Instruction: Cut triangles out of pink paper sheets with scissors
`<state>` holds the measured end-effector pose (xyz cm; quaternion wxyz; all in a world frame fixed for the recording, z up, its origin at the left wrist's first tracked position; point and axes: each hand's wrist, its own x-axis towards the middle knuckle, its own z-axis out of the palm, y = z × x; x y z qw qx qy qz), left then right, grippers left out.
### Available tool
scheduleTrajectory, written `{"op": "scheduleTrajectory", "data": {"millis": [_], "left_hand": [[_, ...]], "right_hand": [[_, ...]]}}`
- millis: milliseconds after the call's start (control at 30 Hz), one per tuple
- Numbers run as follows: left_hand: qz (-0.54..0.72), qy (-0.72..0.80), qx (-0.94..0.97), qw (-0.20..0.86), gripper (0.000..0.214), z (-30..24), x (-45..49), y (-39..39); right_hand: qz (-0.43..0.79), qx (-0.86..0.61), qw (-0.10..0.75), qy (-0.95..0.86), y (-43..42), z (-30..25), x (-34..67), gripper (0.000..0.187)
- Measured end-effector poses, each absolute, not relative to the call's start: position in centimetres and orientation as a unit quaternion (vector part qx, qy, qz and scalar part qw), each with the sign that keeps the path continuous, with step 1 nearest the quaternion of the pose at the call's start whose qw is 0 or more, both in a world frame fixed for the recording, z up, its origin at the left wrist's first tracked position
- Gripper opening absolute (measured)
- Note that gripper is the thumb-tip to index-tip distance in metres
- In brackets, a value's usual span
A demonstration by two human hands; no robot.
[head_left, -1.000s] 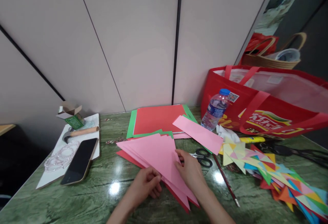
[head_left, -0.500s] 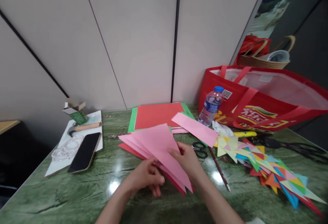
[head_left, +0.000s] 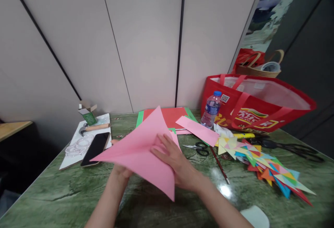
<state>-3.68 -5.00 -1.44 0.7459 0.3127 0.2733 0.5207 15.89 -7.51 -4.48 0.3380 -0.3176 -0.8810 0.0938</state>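
Note:
Creased pink paper point(head_left: 135, 148) is spread out in mid-air over the table, with corners pointing up, left and down. My left hand point(head_left: 121, 170) supports it from below, and most of its fingers are hidden behind the sheet. My right hand point(head_left: 180, 163) grips its right side, fingers lying across the upper face. Behind my right hand, the edge of more pink paper shows. Just beyond it on the table are small black-handled scissors point(head_left: 200, 148) and a dark red pencil point(head_left: 219, 165).
Red and green sheets point(head_left: 167, 115) and a pink strip point(head_left: 198, 130) lie at the back. On the right are a water bottle point(head_left: 211, 109), a red bag point(head_left: 257, 106) and folded coloured paper pieces point(head_left: 266, 165). A phone point(head_left: 96, 148) and a hammer point(head_left: 95, 127) lie left.
The stack of folded pink and red sheets no longer shows. A pink sheet is now opened out between my hands. My left hand has gone underneath, and the view has shifted slightly.

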Motion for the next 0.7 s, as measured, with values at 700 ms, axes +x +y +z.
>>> {"op": "scheduleTrajectory", "data": {"millis": [700], "left_hand": [[0.513, 0.414, 0.3, 0.69, 0.025, -1.3, -1.8, -5.4]], "right_hand": [[0.225, -0.37, 0.285, -0.855, -8.2, -3.5, 15.7, 0.085]]}}
